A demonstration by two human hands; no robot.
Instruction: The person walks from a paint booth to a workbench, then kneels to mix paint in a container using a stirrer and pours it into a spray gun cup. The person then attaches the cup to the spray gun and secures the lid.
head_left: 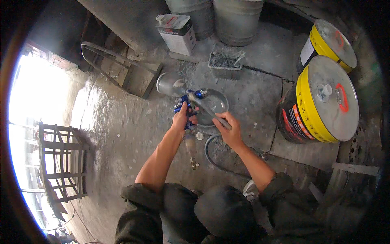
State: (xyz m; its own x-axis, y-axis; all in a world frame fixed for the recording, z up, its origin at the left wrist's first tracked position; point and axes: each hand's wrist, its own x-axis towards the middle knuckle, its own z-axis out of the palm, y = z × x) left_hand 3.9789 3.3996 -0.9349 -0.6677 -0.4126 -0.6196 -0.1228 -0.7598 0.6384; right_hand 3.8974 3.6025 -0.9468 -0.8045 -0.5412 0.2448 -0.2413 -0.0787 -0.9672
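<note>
My left hand [180,119] is closed round the grip of a blue spray gun [187,99]. A translucent grey cup [168,84] lies on its side at the gun's far left, apparently attached to it. The gun's grip ends in a pale fitting [189,142] with a metal connector below. My right hand [230,129] grasps the handle of a long grey brush [209,112], which slants up to the left. Its tip touches or lies just over the gun's front; bristles are hard to make out. Under both sits a round basin [227,106] on the floor.
Two yellow-and-black drums [329,99] [334,40] stand at right. Beyond the basin are a dirty rectangular tub [225,71], a rectangular can [178,36] and grey buckets [237,20]. A hose [209,152] curves near my feet. A metal-framed cart [122,67] and a slatted rack [63,162] stand left.
</note>
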